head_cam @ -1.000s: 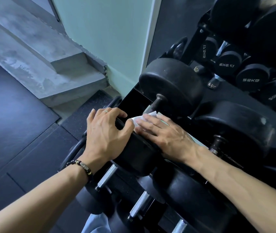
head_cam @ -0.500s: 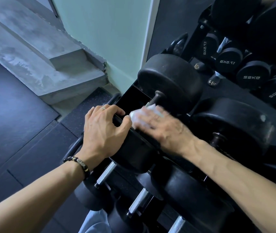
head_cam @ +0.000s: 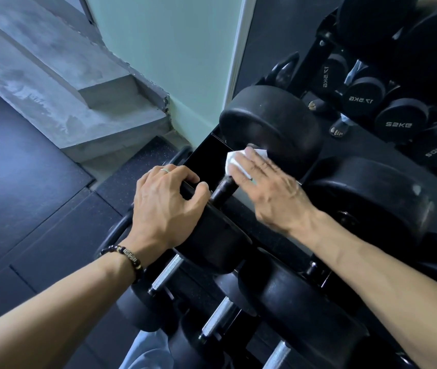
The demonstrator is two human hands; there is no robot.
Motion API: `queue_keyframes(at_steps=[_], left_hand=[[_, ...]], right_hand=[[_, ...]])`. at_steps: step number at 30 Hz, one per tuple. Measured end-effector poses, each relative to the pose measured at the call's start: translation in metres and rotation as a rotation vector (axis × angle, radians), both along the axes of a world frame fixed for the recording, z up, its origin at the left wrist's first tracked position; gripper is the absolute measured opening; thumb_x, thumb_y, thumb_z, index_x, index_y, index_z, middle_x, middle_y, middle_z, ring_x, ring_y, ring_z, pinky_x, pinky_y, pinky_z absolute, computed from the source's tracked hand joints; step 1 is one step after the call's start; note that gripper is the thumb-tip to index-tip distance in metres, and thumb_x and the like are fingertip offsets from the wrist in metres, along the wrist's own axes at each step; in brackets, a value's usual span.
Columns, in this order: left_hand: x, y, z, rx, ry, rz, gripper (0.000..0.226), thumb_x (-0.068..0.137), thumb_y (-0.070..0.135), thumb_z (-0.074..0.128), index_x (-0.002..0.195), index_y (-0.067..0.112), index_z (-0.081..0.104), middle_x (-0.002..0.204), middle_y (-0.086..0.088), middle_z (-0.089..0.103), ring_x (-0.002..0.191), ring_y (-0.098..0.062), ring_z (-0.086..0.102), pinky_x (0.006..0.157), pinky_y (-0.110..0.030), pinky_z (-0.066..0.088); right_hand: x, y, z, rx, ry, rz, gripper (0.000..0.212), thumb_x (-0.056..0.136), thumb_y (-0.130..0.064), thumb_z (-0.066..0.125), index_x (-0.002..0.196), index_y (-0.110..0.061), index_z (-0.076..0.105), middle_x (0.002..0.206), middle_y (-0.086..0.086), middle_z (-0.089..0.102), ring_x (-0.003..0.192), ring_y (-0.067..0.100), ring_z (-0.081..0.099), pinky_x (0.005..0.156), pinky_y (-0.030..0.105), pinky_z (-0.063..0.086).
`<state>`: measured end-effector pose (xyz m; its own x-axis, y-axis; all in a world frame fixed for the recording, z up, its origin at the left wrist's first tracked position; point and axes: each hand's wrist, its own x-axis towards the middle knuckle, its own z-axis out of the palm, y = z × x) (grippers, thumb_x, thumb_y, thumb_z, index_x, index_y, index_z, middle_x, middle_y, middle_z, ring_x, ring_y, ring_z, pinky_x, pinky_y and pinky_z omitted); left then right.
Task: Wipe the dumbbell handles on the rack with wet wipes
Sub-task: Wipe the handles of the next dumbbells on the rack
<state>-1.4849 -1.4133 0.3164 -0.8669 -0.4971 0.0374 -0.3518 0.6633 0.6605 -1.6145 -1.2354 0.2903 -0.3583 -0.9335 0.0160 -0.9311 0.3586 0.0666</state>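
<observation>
A large black dumbbell lies on the rack's top tier, its near head (head_cam: 212,235) toward me and its far head (head_cam: 273,126) by the wall. My left hand (head_cam: 164,206) grips the near head's upper edge, thumb hooked over it. My right hand (head_cam: 268,187) lies flat, fingers straight, pressing a white wet wipe (head_cam: 234,161) onto the far end of the dark knurled handle (head_cam: 224,189). The near part of the handle shows bare between my hands.
Another big dumbbell head (head_cam: 372,203) sits right of my right wrist. Lower tiers hold dumbbells with chrome handles (head_cam: 218,319). A mirror behind the rack reflects labelled dumbbells (head_cam: 398,121). Concrete steps (head_cam: 79,102) and dark rubber floor lie to the left.
My right hand has slid the wipe along the handle away from me toward the far head, uncovering the near part of the handle. My left hand keeps its grip on the near head.
</observation>
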Motion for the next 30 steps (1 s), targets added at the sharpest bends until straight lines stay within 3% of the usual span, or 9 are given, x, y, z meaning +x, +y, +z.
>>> queue_keyframes(at_steps=[3, 5, 7, 11, 16, 20, 23, 28, 30], left_hand=[[0.000, 0.001, 0.001, 0.000, 0.000, -0.006, 0.033, 0.079, 0.051, 0.042, 0.083, 0.028, 0.065, 0.087, 0.011, 0.063, 0.094, -0.012, 0.051, 0.098, -0.039, 0.040], [0.000, 0.000, 0.000, 0.002, -0.001, -0.006, 0.030, 0.080, 0.049, 0.044, 0.083, 0.028, 0.065, 0.087, 0.010, 0.062, 0.095, -0.013, 0.051, 0.098, -0.039, 0.040], [0.000, 0.000, 0.000, 0.000, -0.002, -0.004, 0.028, 0.080, 0.049, 0.045, 0.082, 0.028, 0.064, 0.086, 0.010, 0.062, 0.094, -0.012, 0.050, 0.098, -0.039, 0.040], [-0.001, 0.000, -0.001, -0.007, -0.004, -0.006, 0.036, 0.077, 0.054, 0.039, 0.082, 0.028, 0.064, 0.085, 0.010, 0.060, 0.091, -0.012, 0.048, 0.092, -0.033, 0.038], [-0.001, 0.000, -0.002, -0.010, -0.009, -0.003, 0.027, 0.081, 0.048, 0.045, 0.084, 0.028, 0.063, 0.087, 0.012, 0.061, 0.095, -0.011, 0.048, 0.086, -0.029, 0.033], [-0.001, 0.000, -0.002, -0.018, -0.012, -0.007, 0.033, 0.079, 0.051, 0.042, 0.085, 0.028, 0.064, 0.084, 0.012, 0.060, 0.093, -0.010, 0.047, 0.083, -0.028, 0.032], [0.000, 0.000, -0.002, -0.006, -0.012, -0.009, 0.031, 0.080, 0.049, 0.043, 0.085, 0.027, 0.064, 0.083, 0.011, 0.060, 0.095, -0.012, 0.049, 0.083, -0.029, 0.034], [0.000, 0.000, 0.000, -0.001, -0.009, -0.009, 0.032, 0.079, 0.051, 0.042, 0.084, 0.028, 0.064, 0.084, 0.011, 0.060, 0.096, -0.013, 0.050, 0.086, -0.032, 0.037], [0.000, 0.000, 0.000, 0.000, -0.013, -0.007, 0.029, 0.080, 0.049, 0.044, 0.084, 0.028, 0.064, 0.085, 0.011, 0.060, 0.097, -0.013, 0.050, 0.085, -0.032, 0.036]], right_hand=[[0.011, 0.002, -0.007, 0.000, -0.007, 0.183, 0.060, 0.096, 0.001, 0.015, 0.139, -0.002, 0.056, 0.145, 0.018, 0.054, 0.137, 0.037, 0.048, 0.116, 0.049, 0.037], [-0.004, 0.002, -0.002, 0.022, 0.022, 0.127, 0.062, 0.086, 0.004, 0.026, 0.140, -0.005, 0.055, 0.145, 0.016, 0.053, 0.137, 0.037, 0.048, 0.114, 0.047, 0.040], [-0.008, -0.002, 0.003, 0.023, 0.052, 0.006, 0.065, 0.082, 0.002, 0.024, 0.140, -0.002, 0.052, 0.145, 0.020, 0.052, 0.138, 0.041, 0.046, 0.113, 0.049, 0.041], [0.015, -0.005, -0.008, 0.027, 0.048, 0.142, 0.066, 0.099, -0.001, 0.005, 0.133, -0.004, 0.061, 0.137, 0.018, 0.059, 0.128, 0.041, 0.055, 0.113, 0.052, 0.038], [0.000, -0.004, -0.003, -0.036, 0.092, -0.040, 0.056, 0.088, 0.004, 0.032, 0.139, 0.000, 0.055, 0.144, 0.025, 0.051, 0.137, 0.043, 0.046, 0.112, 0.055, 0.040], [0.011, 0.000, -0.012, -0.020, 0.050, 0.119, 0.057, 0.097, 0.004, 0.017, 0.136, -0.003, 0.059, 0.142, 0.020, 0.056, 0.133, 0.038, 0.052, 0.111, 0.053, 0.040], [-0.006, -0.007, -0.002, 0.017, 0.108, -0.008, 0.055, 0.091, 0.001, 0.028, 0.139, 0.001, 0.054, 0.142, 0.023, 0.055, 0.134, 0.040, 0.050, 0.115, 0.051, 0.038], [0.011, -0.006, -0.010, 0.037, 0.136, 0.029, 0.055, 0.099, 0.004, 0.014, 0.135, 0.004, 0.056, 0.137, 0.024, 0.057, 0.132, 0.041, 0.052, 0.115, 0.051, 0.039], [-0.003, -0.009, -0.003, 0.061, 0.157, -0.016, 0.052, 0.097, 0.002, 0.020, 0.137, 0.003, 0.052, 0.136, 0.023, 0.056, 0.131, 0.041, 0.051, 0.115, 0.050, 0.038]])
